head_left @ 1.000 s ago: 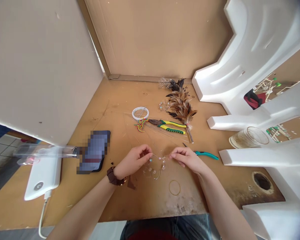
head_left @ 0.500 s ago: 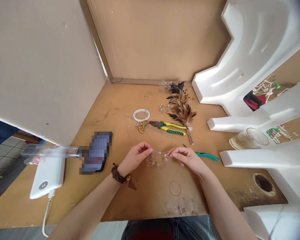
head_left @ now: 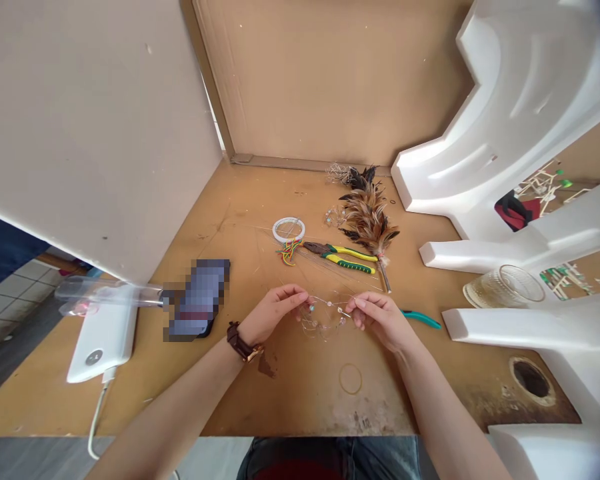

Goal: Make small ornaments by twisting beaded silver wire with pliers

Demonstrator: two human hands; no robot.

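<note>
a thin, silvery, clear-beaded wire loop was on the near side of the yellow-and-green-handled metal pliers. left hand and right hand pinched it between fingertips; wire adjustment was apparently in hand, the next move seemingly calling for light, steady tension.

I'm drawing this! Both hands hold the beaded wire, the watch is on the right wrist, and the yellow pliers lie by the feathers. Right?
No: the head view shows the watch on the left wrist. The left hand and right hand hold the beaded wire, and the yellow pliers lie by the feathers.
</note>
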